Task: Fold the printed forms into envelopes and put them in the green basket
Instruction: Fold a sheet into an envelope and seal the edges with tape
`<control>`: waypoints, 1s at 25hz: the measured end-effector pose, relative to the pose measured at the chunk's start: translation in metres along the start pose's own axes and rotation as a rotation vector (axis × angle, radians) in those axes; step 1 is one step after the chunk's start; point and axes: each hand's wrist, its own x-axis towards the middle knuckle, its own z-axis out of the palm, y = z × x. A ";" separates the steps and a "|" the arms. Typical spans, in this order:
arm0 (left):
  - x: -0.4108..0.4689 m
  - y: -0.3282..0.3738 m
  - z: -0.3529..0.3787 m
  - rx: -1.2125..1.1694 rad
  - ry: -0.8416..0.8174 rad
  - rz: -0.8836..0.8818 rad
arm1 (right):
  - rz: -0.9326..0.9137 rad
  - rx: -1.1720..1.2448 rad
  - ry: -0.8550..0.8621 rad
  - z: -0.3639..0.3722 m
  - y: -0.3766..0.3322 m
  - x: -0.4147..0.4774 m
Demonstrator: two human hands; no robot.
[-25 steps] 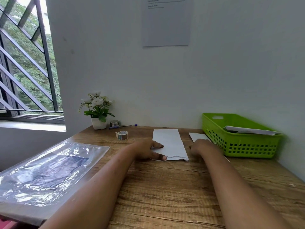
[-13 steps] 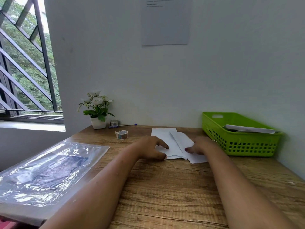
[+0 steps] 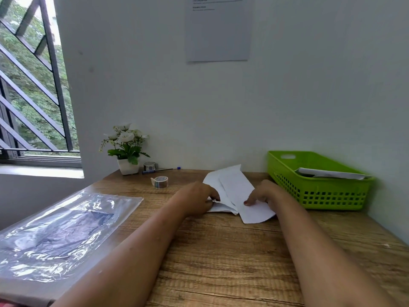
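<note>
- The left hand (image 3: 195,201) pinches the near edge of the lower white paper (image 3: 212,182).
- The right hand (image 3: 264,192) presses fingertips onto the upper white paper (image 3: 239,187).
- The green basket (image 3: 332,196) sits just beside them on the table (image 3: 221,251).

Bare forearms (image 3: 132,251), left hand (image 3: 197,201), right hand (image 3: 263,192)

On the desk (image 3: 221,251), 2 overlapping sheets (image 3: 234,185) lie at centre, left hand (image 3: 197,200) at their left edge, right hand (image 3: 265,193) on the right one. The basket (image 3: 321,196) stands just right of them, papers (image 3: 327,173) inside. A tape roll (image 3: 160,182) lies left of the sheets; pen (image 3: 159,170) and potted plant (image 3: 127,151) behind it; plastic sleeve (image 3: 62,229) far left.
</note>
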 end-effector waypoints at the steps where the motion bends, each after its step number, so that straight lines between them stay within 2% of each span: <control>1: 0.000 0.001 -0.001 0.019 0.002 -0.004 | -0.021 0.095 0.039 0.002 0.001 0.002; 6: 0.003 -0.003 0.004 0.107 -0.006 -0.054 | -0.132 0.620 0.382 -0.004 0.008 0.011; 7: 0.004 -0.005 0.005 0.111 -0.002 -0.071 | -0.167 0.729 0.361 -0.009 0.006 0.009; 10: 0.005 -0.012 0.008 0.057 0.041 -0.135 | -0.264 1.017 0.122 -0.017 0.001 -0.002; 12: 0.006 -0.016 0.009 0.018 0.091 -0.170 | -0.260 1.112 0.037 -0.016 -0.001 -0.004; 14: 0.007 -0.016 0.007 -0.007 0.145 -0.204 | -0.190 1.060 -0.058 -0.017 -0.004 -0.001; 16: 0.007 -0.016 0.004 -0.041 0.185 -0.238 | -0.140 0.962 -0.252 -0.016 -0.007 -0.002; 21: 0.005 -0.015 0.008 -0.211 0.216 -0.299 | -0.354 0.527 -0.507 -0.005 -0.009 -0.029; 25: 0.005 -0.014 0.005 -0.250 0.138 -0.240 | -0.266 0.399 -0.642 -0.010 -0.003 -0.024</control>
